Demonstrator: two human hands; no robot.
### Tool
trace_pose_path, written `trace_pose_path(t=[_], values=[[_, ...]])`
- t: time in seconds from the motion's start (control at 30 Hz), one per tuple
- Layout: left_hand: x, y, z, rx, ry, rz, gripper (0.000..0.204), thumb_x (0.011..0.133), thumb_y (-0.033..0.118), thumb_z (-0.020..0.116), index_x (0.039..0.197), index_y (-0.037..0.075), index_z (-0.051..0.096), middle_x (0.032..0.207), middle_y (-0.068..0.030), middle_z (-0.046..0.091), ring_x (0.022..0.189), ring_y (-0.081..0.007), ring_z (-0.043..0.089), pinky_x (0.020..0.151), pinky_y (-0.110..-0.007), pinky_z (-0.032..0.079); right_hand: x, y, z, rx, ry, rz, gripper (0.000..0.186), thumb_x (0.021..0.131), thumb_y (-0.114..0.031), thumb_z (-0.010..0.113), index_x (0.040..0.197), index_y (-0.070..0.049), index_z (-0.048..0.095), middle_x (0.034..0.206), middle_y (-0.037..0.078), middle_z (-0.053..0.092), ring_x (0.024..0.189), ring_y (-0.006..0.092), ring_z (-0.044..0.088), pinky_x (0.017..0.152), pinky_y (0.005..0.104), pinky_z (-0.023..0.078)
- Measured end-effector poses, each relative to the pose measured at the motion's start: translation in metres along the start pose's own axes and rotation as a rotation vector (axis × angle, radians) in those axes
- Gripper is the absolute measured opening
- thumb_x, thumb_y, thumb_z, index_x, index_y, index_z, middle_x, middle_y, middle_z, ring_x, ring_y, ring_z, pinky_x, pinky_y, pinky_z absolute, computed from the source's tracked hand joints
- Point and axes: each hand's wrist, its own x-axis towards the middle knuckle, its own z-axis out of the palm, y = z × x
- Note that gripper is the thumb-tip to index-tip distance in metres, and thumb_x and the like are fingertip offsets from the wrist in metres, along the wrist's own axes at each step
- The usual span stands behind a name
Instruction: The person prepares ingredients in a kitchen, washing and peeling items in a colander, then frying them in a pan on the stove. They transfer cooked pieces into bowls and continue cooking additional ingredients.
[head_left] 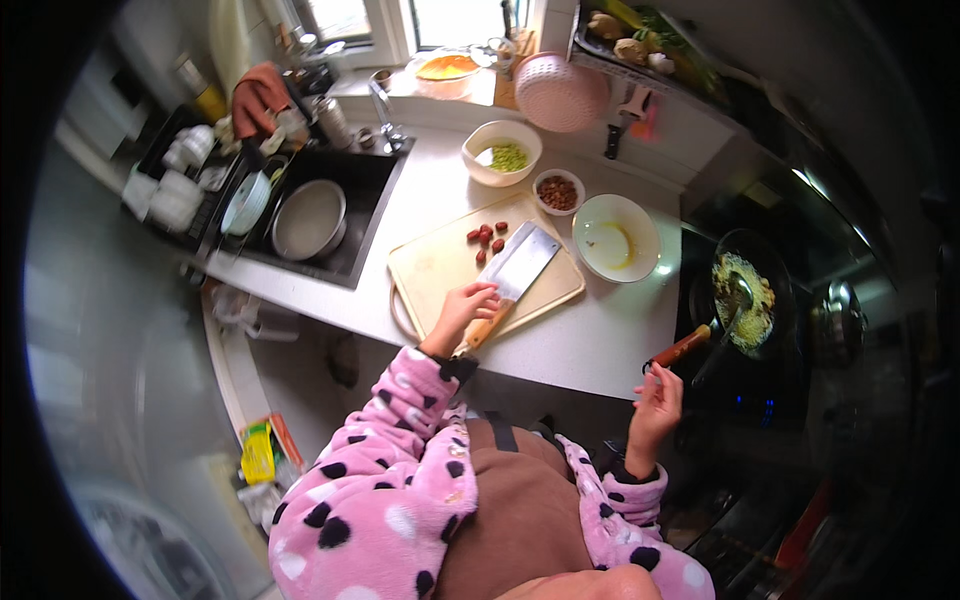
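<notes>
My left hand [464, 312] hovers beside the wooden handle of a cleaver [524, 258], fingers loosely bent and not wrapped round it. The cleaver lies flat on a cream cutting board [425, 262]. Several small dark red fruits, like red dates [485, 236], rest left of its blade. At the right, my right hand [657, 402] is raised near the wooden handle of a dark wok [782, 262], with fingers apart and nothing seen in them. The wok holds pale yellow, crumbly food [752, 318], and a metal ladle or turner [738, 292] lies in it.
Behind the board stand a white bowl [482, 140] of chopped green pieces and a small bowl [558, 207] of brown bits. A white bowl [640, 225] with yellow residue sits right. The dark sink [368, 225] at left holds a metal basin [310, 220]. A pink colander [562, 92] hangs behind.
</notes>
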Motion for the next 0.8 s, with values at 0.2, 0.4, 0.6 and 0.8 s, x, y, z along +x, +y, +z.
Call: trace_pose_path(t=[0.2, 0.4, 0.6, 0.8], values=[[0.024, 0.030, -0.102, 0.057, 0.073, -0.048, 0.025, 0.082, 0.009, 0.059, 0.105, -0.002, 0.059, 0.083, -0.0077, 0.064, 0.068, -0.0128, 0.062, 0.061, -0.024, 0.051, -0.021, -0.049, 0.100, 0.032, -0.095, -0.041, 0.027, 0.083, -0.001, 0.058, 0.110, -0.001, 0.056, 0.102, 0.010, 0.056, 0.064, 0.0115, 0.059, 0.050, 0.0203, 0.046], [0.035, 0.034, -0.159, 0.071, 0.101, -0.065, 0.025, 0.079, 0.005, 0.058, 0.103, -0.003, 0.058, 0.075, -0.0065, 0.061, 0.060, -0.0107, 0.057, 0.056, -0.022, 0.049, -0.038, -0.076, 0.128, -0.007, -0.119, -0.031, 0.026, 0.082, 0.001, 0.056, 0.109, -0.001, 0.057, 0.103, 0.011, 0.057, 0.062, 0.0116, 0.059, 0.049, 0.0205, 0.046], [-0.005, 0.027, -0.174, 0.015, 0.219, 0.012, 0.024, 0.083, 0.014, 0.059, 0.101, -0.002, 0.061, 0.074, -0.0053, 0.061, 0.059, -0.0104, 0.056, 0.054, -0.022, 0.048, -0.034, -0.065, 0.134, 0.013, -0.196, 0.068, 0.025, 0.085, 0.002, 0.052, 0.109, 0.000, 0.057, 0.100, 0.008, 0.056, 0.065, 0.0100, 0.054, 0.053, 0.0213, 0.049], [-0.077, 0.022, -0.211, 0.006, 0.410, -0.080, 0.024, 0.085, 0.019, 0.058, 0.100, 0.000, 0.061, 0.077, -0.0054, 0.060, 0.062, -0.0124, 0.057, 0.056, -0.023, 0.049, -0.035, -0.066, 0.178, 0.097, -0.418, 0.113, 0.026, 0.085, 0.000, 0.053, 0.111, -0.001, 0.057, 0.101, 0.008, 0.056, 0.062, 0.0103, 0.056, 0.048, 0.0197, 0.044]])
